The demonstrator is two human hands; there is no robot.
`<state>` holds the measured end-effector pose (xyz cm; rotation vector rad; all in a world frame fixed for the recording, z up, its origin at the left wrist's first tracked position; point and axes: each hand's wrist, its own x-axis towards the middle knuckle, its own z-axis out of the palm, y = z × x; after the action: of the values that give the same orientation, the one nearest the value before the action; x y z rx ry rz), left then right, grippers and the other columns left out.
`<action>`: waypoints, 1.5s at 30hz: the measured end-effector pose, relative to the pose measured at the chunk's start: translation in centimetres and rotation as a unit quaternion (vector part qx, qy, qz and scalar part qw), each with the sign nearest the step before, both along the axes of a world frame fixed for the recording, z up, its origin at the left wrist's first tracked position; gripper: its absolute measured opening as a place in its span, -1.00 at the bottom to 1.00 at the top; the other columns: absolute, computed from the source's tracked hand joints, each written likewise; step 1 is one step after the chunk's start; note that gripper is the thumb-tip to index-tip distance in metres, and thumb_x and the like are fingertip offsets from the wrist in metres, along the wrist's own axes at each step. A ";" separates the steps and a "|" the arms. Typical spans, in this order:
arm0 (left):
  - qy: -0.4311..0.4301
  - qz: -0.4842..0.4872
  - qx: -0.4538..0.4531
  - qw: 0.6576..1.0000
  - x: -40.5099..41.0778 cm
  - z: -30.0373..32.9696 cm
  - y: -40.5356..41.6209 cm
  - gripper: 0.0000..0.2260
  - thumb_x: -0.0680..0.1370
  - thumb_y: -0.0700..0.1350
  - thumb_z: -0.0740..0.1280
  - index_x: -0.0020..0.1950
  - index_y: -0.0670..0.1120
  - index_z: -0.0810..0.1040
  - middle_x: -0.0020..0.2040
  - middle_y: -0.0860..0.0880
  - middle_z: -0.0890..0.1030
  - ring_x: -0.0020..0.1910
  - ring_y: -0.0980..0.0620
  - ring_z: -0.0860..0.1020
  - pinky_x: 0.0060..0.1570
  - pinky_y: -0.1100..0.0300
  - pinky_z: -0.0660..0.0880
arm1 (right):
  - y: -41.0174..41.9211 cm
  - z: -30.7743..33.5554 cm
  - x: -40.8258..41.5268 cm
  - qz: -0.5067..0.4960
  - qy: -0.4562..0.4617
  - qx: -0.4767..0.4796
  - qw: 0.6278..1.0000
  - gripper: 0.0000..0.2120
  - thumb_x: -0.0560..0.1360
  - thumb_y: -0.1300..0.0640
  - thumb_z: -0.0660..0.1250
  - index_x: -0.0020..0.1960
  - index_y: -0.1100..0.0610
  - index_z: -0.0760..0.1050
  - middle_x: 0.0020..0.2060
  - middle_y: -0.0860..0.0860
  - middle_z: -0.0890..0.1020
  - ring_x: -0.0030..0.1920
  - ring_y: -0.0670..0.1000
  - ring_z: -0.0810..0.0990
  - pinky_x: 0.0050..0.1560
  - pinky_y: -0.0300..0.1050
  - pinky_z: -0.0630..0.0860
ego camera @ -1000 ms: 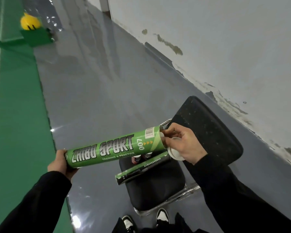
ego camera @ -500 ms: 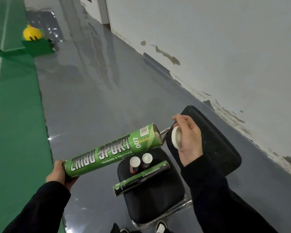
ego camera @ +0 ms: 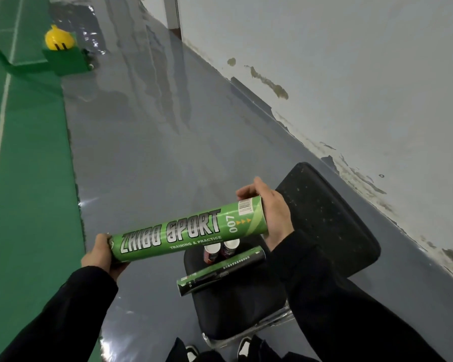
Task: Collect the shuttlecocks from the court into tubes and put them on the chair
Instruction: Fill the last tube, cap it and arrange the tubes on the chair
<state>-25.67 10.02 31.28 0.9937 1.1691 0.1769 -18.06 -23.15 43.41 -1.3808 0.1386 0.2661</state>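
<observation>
I hold a green "ZHIBO SPORT" shuttlecock tube (ego camera: 186,235) nearly level above the black chair (ego camera: 324,226). My left hand (ego camera: 101,256) grips its left end from below. My right hand (ego camera: 272,212) covers the tube's right end, palm against the opening and fingers wrapped over the rim; the white cap is hidden under the palm. On the chair seat lies a darker green tube (ego camera: 220,270), and two small red tubes with white caps (ego camera: 221,250) stand behind it.
Glossy grey floor runs ahead along a stained white wall (ego camera: 351,74) on the right. The green court mat (ego camera: 24,178) with white lines lies left. A green net-post base with a yellow top (ego camera: 60,52) stands far back left. My shoes (ego camera: 194,352) show at the bottom.
My right hand brought the white cap from beside the tube onto its open right end and now covers it. The tube has levelled slightly, and the view has shifted.
</observation>
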 end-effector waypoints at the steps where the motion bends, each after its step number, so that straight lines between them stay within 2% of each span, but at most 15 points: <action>1: -0.003 -0.001 -0.002 1.000 0.0 0.0 -0.1 -0.84 0.55 0.00 0.33 -0.04 -0.09 0.52 -0.12 -0.14 0.63 -0.21 -0.10 0.62 -0.30 0.02 0.66 | -0.1 0.0 0.0 0.020 -0.004 -0.004 1.000 -0.53 0.68 -0.08 0.17 -0.20 0.17 0.65 -0.28 0.05 0.66 -0.31 0.00 0.63 -0.27 -0.13 0.58; 7: -0.020 0.000 0.001 1.000 -0.5 0.1 -0.5 -0.86 0.58 0.00 0.33 -0.04 -0.07 0.51 -0.15 -0.12 0.62 -0.21 -0.07 0.60 -0.17 -0.06 0.59 | -1.0 -0.5 1.2 0.074 0.040 -0.029 0.996 -0.38 0.65 -0.29 0.05 -0.14 0.16 0.64 -0.24 0.09 0.65 -0.28 0.05 0.64 -0.18 -0.06 0.57; 11: -0.028 -0.012 -0.012 0.999 -1.6 -0.3 -0.7 -0.86 0.61 0.00 0.35 -0.04 -0.05 0.49 -0.13 -0.13 0.62 -0.21 -0.06 0.60 -0.15 -0.05 0.57 | -1.6 -1.7 1.1 0.010 0.139 -0.099 0.985 -0.44 0.59 -0.35 0.15 -0.14 0.14 0.55 -0.29 0.13 0.67 -0.25 0.11 0.66 0.00 0.02 0.59; 14: -0.016 -0.001 0.031 0.999 -1.1 0.4 -1.0 -0.82 0.62 -0.01 0.35 -0.05 -0.10 0.47 -0.14 -0.13 0.60 -0.21 -0.06 0.59 -0.17 -0.02 0.58 | -2.0 -3.9 0.7 -0.089 0.103 -0.138 0.981 -0.54 0.47 -0.29 0.26 -0.20 0.13 0.49 -0.22 0.19 0.67 -0.12 0.25 0.69 0.15 0.25 0.60; 16: -0.007 -0.005 0.052 0.999 -0.6 0.7 -1.1 -0.79 0.62 0.00 0.35 0.02 -0.15 0.49 -0.12 -0.15 0.60 -0.21 -0.06 0.59 -0.21 0.00 0.57 | -2.0 -4.8 -0.3 -0.126 0.106 -0.113 0.980 -0.56 0.60 -0.16 0.23 -0.23 0.16 0.57 -0.31 0.13 0.66 -0.19 0.18 0.68 0.04 0.18 0.60; 18: 0.003 -0.010 0.059 0.998 -0.3 0.7 -1.3 -0.74 0.61 0.01 0.36 0.12 -0.18 0.49 -0.06 -0.18 0.60 -0.21 -0.07 0.59 -0.22 -0.01 0.58 | -2.1 -5.6 -0.9 -0.105 0.142 -0.080 0.981 -0.43 0.65 -0.22 0.14 -0.15 0.19 0.69 -0.26 0.17 0.71 -0.20 0.16 0.69 -0.03 0.08 0.61; 20: 0.002 -0.017 0.054 0.998 -0.2 0.6 -1.6 -0.79 0.61 0.00 0.37 0.06 -0.14 0.51 -0.02 -0.19 0.59 -0.21 -0.08 0.58 -0.21 0.00 0.58 | -2.5 -6.3 -1.0 -0.083 0.158 -0.042 0.983 -0.38 0.63 -0.28 0.11 0.00 0.20 0.70 -0.23 0.19 0.72 -0.24 0.13 0.69 -0.13 -0.02 0.61; 25: -0.049 -0.068 0.032 0.996 -0.7 1.2 -2.9 -0.87 0.66 0.00 0.33 0.01 -0.04 0.52 -0.04 -0.13 0.60 -0.16 -0.03 0.59 -0.15 0.05 0.55 | -4.4 -8.0 -0.6 -0.087 0.169 0.028 0.981 -0.54 0.62 -0.20 0.20 0.16 0.15 0.63 -0.10 0.08 0.67 -0.27 0.01 0.64 -0.22 -0.10 0.52; 28: -0.075 -0.119 -0.051 0.989 -1.0 2.6 -3.5 -0.66 0.68 0.20 0.23 0.10 -0.06 0.58 0.07 -0.16 0.69 0.02 -0.12 0.65 0.06 -0.03 0.57 | -5.8 -8.4 -0.7 -0.097 0.162 0.015 0.982 -0.69 0.58 -0.14 0.31 0.14 0.02 0.66 0.12 0.07 0.69 -0.15 0.00 0.66 -0.12 -0.05 0.55; 31: -0.097 -0.127 -0.101 0.982 -1.0 3.4 -3.1 -0.55 0.71 0.23 0.09 0.06 -0.09 0.57 0.16 -0.24 0.67 0.14 -0.22 0.62 0.31 -0.14 0.48 | -7.6 -8.7 -0.9 -0.105 0.163 0.033 0.980 -0.49 0.46 -0.24 0.35 0.29 0.01 0.61 0.24 0.09 0.66 0.14 0.09 0.69 0.00 -0.04 0.67; 33: -0.125 -0.131 -0.106 0.978 -1.0 3.5 -3.1 -0.50 0.72 0.21 0.04 0.11 -0.14 0.58 0.16 -0.28 0.64 0.10 -0.23 0.62 0.17 -0.08 0.53 | -8.1 -8.9 -1.3 -0.101 0.177 0.048 0.978 -0.37 0.40 -0.30 0.33 0.37 0.00 0.56 0.27 0.04 0.65 0.17 0.06 0.69 0.00 -0.02 0.67; 36: -0.122 -0.200 -0.018 0.972 -0.3 3.6 -3.9 -0.49 0.72 0.22 0.02 0.06 -0.12 0.61 0.03 -0.19 0.67 -0.10 -0.09 0.66 -0.08 0.07 0.56 | -8.1 -9.7 -1.9 -0.093 0.203 0.055 0.973 -0.34 0.39 -0.29 0.31 0.40 0.00 0.52 0.30 0.05 0.62 0.23 0.10 0.64 0.14 0.07 0.61; 39: -0.110 -0.247 0.025 0.963 0.0 3.2 -4.1 -0.61 0.74 0.14 0.06 0.11 -0.05 0.60 0.15 -0.16 0.64 -0.03 -0.07 0.64 -0.01 0.05 0.57 | -8.5 -10.7 -2.8 -0.082 0.220 0.059 0.970 -0.41 0.47 -0.28 0.29 0.38 0.02 0.53 0.27 0.15 0.63 0.26 0.18 0.61 0.29 0.19 0.48; 42: -0.136 -0.160 -0.134 0.969 -1.4 1.9 -3.6 -0.62 0.72 0.05 0.07 0.24 -0.11 0.61 0.38 -0.12 0.59 0.14 -0.07 0.62 0.08 0.03 0.53 | -9.1 -10.5 -2.8 -0.078 0.226 0.028 0.971 -0.49 0.60 -0.27 0.17 0.30 0.05 0.60 0.18 0.23 0.67 0.19 0.20 0.63 0.30 0.22 0.48; 45: -0.202 -0.104 -0.251 0.941 -3.1 0.5 -4.3 -0.67 0.55 -0.12 0.34 0.28 -0.18 0.61 0.41 -0.20 0.57 0.32 -0.16 0.58 0.36 -0.07 0.47 | -9.5 -10.4 -1.2 -0.134 0.239 0.020 0.961 -0.61 0.63 -0.12 0.24 0.25 0.11 0.62 0.21 0.22 0.65 0.14 0.17 0.66 0.16 0.15 0.57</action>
<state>-28.78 5.75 31.75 0.5822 0.6730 -0.0841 -19.26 -32.61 33.01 -1.2188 0.7130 0.3687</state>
